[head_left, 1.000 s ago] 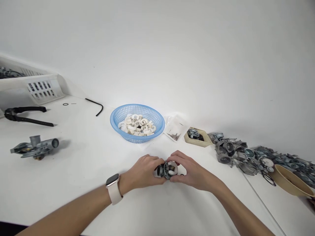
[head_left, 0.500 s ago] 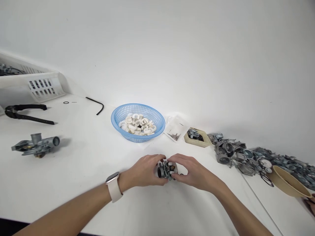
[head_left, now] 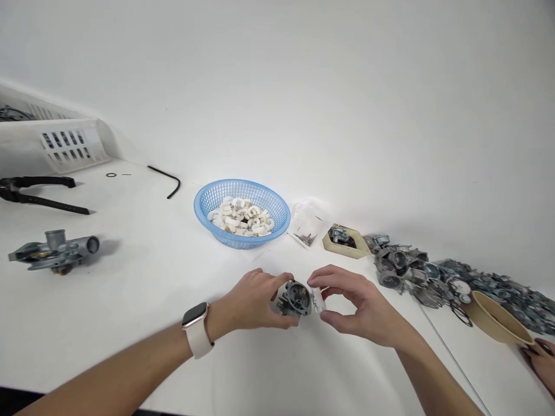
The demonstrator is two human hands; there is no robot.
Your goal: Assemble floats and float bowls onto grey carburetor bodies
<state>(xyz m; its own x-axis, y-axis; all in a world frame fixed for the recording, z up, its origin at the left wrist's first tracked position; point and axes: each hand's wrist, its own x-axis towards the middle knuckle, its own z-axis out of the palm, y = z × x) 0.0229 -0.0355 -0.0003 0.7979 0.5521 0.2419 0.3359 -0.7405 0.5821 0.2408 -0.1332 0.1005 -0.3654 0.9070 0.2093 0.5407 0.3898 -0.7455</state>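
Just right of the watch, my left hand (head_left: 254,301) is closed around a grey metal carburetor (head_left: 298,298), its round open chamber turned to the right with a bit of brass inside. Pinched between the thumb and fingers of my right hand (head_left: 362,301) is a white plastic carburetor float (head_left: 318,301), held close beside that chamber. Whether the two parts still touch I cannot tell. Beyond my hands sits a blue mesh basket (head_left: 243,242) holding many similar white floats.
A clear bag (head_left: 306,222) of small pins lies by a cream tray (head_left: 364,247). Carburetor bodies (head_left: 399,263) are heaped at right, near a tan bowl (head_left: 494,318) and another person's hand (head_left: 541,361). Leftward are another carburetor (head_left: 58,251), black strap (head_left: 52,205), bent tube (head_left: 167,180) and white crate (head_left: 78,147).
The white float has come away from the carburetor, and my right hand has shifted right with it. In my left hand the carburetor has turned, showing its chamber. The view has shifted slightly.
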